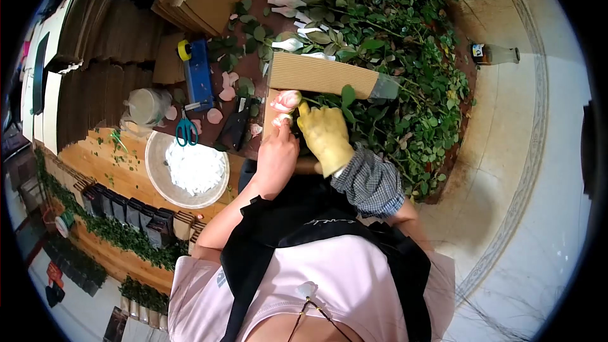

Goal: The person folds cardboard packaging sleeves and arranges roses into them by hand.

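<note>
My bare left hand [277, 159] has its fingertips closed on a small pink rose [282, 120]. Just above it, a larger pink rose [287, 100] lies on brown cardboard, its stem running right. My right hand [326, 138], in a yellow glove, is curled close beside both blooms; what its fingers grip is hidden. A folded flap of corrugated cardboard [323, 75] stands directly beyond the roses, with clear tape [384, 87] at its right end. Green leafy stems [367, 114] spread out to the right of the glove.
A large heap of leafy stems [405, 31] covers the right side. At left are a bowl of white pieces [196, 171], teal scissors [186, 132], a blue tape dispenser [200, 76], a black tool [235, 123] and stacked cardboard [101, 88]. A bottle [497, 54] lies far right.
</note>
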Available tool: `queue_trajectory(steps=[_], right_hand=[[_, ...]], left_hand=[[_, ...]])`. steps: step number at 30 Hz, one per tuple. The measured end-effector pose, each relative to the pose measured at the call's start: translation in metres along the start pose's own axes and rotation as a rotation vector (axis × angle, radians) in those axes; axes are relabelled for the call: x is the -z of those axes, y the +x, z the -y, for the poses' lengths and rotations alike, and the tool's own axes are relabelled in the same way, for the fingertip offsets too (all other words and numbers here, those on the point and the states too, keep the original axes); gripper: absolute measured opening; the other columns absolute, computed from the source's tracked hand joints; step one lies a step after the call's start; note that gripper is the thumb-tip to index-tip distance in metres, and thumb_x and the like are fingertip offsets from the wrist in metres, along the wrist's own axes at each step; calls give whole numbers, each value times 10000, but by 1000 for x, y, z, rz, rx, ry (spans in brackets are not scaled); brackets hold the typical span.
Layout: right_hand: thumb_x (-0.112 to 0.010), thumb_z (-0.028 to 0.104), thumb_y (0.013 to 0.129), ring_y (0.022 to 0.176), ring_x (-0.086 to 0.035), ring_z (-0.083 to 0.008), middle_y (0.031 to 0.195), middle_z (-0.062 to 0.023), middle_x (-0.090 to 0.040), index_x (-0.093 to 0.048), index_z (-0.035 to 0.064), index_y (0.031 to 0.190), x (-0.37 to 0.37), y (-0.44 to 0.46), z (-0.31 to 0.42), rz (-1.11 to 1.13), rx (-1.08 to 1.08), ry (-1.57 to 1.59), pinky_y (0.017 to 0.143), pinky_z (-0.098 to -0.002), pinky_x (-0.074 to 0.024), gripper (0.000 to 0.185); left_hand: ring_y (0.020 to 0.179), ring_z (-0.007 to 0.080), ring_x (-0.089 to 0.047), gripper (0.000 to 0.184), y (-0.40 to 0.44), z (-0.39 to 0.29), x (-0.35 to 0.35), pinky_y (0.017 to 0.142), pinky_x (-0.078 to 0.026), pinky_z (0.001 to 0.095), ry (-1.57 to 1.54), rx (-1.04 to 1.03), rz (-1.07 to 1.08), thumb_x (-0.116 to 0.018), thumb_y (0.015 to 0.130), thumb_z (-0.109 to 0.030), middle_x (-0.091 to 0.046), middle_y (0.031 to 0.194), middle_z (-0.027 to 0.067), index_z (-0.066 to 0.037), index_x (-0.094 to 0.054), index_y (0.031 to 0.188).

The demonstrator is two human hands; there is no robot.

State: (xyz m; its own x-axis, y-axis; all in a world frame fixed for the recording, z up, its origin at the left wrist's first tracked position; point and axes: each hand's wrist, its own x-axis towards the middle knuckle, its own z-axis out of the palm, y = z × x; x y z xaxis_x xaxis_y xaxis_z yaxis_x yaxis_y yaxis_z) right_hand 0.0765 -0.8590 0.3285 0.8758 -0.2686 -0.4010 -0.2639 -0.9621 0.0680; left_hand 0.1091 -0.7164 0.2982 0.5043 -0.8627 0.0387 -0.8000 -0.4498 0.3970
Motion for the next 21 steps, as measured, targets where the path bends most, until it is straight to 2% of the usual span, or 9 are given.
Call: queue_trajectory(steps=[5, 8, 10, 11, 12, 14, 15, 18, 21], right_hand=[[-541, 306, 954, 821, -728, -247, 913, -62, -751, -720, 151, 966, -10, 21, -8, 181, -38, 104, 659, -394, -541, 237], [-631, 391, 902, 782, -707, -267, 809, -72, -720, -692, 112, 919, -12, 12, -15, 78, -1, 146, 675, -410, -535, 286], [-638, 434, 901, 768, -702, -263, 814, -51, -719, -683, 122, 931, -14, 12, -15, 110, 3, 134, 670, -406, -528, 317], [-643, 434, 896, 760, -700, -262, 805, -51, -715, -682, 122, 927, -13, 12, -12, 112, -1, 120, 666, -402, -524, 317], [-648, 435, 892, 753, -697, -262, 796, -51, -712, -681, 121, 924, -12, 12, -11, 114, -3, 104, 663, -399, -521, 317], [-638, 438, 898, 775, -703, -261, 814, -44, -719, -689, 130, 950, -15, 13, -11, 114, 19, 95, 663, -407, -519, 316], [-628, 442, 904, 798, -709, -260, 832, -38, -725, -697, 139, 976, -16, 12, -13, 118, 38, 83, 663, -415, -517, 318], [-647, 405, 896, 769, -697, -268, 793, -47, -704, -670, 126, 998, -16, -6, -22, -79, 94, 175, 650, -416, -514, 298], [-655, 309, 898, 778, -685, -295, 809, -59, -690, -630, 125, 1121, 6, -24, -31, -195, 84, 442, 684, -424, -537, 291]], left_hand=[[899, 270, -639, 154, -1, 0, 7, 715, -560, 330, 83, -3, 48, -640, 818, -137, -621, 1035, 153, 13, -671, 812], [900, 273, -667, 148, 0, 18, 14, 744, -566, 359, -267, 15, 11, -684, 851, -131, -659, 1138, 133, 5, -659, 903], [895, 239, -683, 142, 7, 40, 17, 763, -554, 348, -784, 308, 97, -687, 869, -116, -680, 1106, 129, -19, -675, 971], [922, 227, -680, 172, 11, 49, 13, 778, -546, 336, -834, 461, 9, -703, 872, -114, -665, 1128, 128, -22, -686, 1016], [1135, 334, -588, 309, 17, 62, 8, 949, -488, 398, -687, 395, -101, -766, 825, -186, -609, 1211, 168, -69, -696, 1102], [1252, 385, -487, 418, 31, 64, -8, 1030, -425, 438, -466, 364, -181, -796, 798, -237, -512, 1340, 226, -64, -666, 1156], [1314, 410, -408, 522, 37, 71, -31, 1065, -387, 462, -650, 349, -114, -819, 767, -276, -420, 1416, 251, -80, -640, 1216], [1316, 391, -408, 505, 43, 59, -51, 1050, -412, 438, -597, 314, -103, -813, 779, -265, -371, 1442, 259, -14, -656, 1189], [1298, 376, -431, 455, 42, 53, -44, 1013, -456, 394, -832, 362, -95, -805, 790, -214, -351, 1451, 259, 11, -664, 1160]])
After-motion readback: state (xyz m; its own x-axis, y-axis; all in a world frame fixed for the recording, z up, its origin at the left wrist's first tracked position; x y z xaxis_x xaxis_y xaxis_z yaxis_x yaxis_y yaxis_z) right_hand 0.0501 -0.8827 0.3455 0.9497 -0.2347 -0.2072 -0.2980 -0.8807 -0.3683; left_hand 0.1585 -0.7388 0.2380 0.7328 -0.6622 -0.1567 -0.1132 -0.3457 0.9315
